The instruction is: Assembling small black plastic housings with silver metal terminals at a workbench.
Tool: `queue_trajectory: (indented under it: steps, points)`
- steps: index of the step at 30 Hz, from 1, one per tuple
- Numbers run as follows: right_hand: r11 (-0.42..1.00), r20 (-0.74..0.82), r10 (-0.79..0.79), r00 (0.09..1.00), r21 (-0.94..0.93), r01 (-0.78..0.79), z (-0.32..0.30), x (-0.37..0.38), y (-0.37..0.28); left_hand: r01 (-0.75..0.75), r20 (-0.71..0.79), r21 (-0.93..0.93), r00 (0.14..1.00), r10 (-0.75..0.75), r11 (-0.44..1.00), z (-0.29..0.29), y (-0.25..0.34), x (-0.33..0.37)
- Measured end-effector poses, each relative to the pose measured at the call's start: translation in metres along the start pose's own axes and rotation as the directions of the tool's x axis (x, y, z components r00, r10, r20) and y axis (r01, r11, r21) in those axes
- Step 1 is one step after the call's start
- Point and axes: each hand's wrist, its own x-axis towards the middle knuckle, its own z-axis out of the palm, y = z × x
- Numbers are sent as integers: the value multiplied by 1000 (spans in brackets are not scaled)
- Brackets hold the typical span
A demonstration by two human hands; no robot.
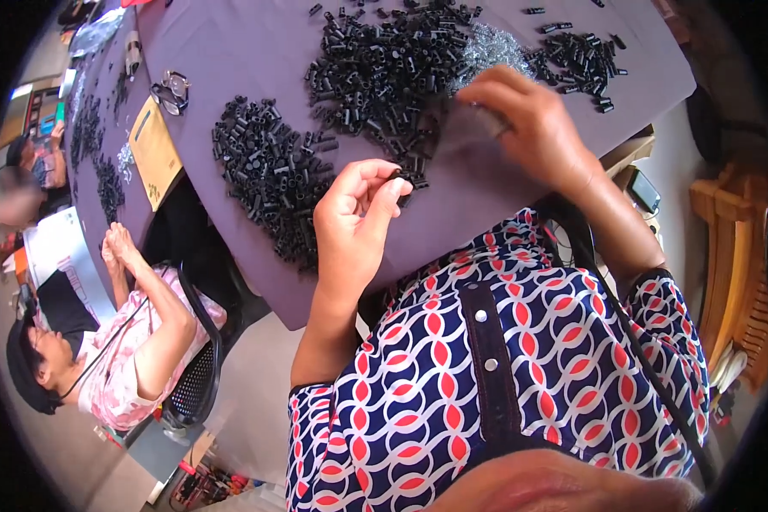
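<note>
My left hand point(354, 213) is raised over the table's near edge. Its thumb and index finger pinch a small black plastic part point(397, 174), mostly covered by the fingertips. Blurred by motion, my right hand point(533, 128) hovers just below a heap of small shiny silver pieces point(491, 49); whether its curled fingers hold anything does not show. A large heap of short black plastic tubes point(375, 72) lies ahead of both hands. Another black heap point(260, 162) spreads left of my left hand, and a smaller black pile point(582, 64) sits right of the silver pieces.
A greyish-purple cloth point(230, 43) covers the table. Glasses point(172, 92) and a yellow envelope point(155, 149) lie toward the left. A co-worker in a pink-and-white top point(158, 341) sits at my left, and another person point(38, 166) is farther off. Wooden furniture point(730, 247) stands at the right.
</note>
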Motion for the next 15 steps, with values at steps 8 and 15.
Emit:
queue_trajectory:
  steps: [8, 15]
  points:
    - [969, 85, -153, 985, -183, 167, 5, 21, 9, 8, -5, -6, 1000, -8, 1000, 1, 1, 3]
    - [922, 131, -228, 965, -289, 258, 16, 31, 5, 34, 5, -87, 999, -33, 996, -4, 2, 5]
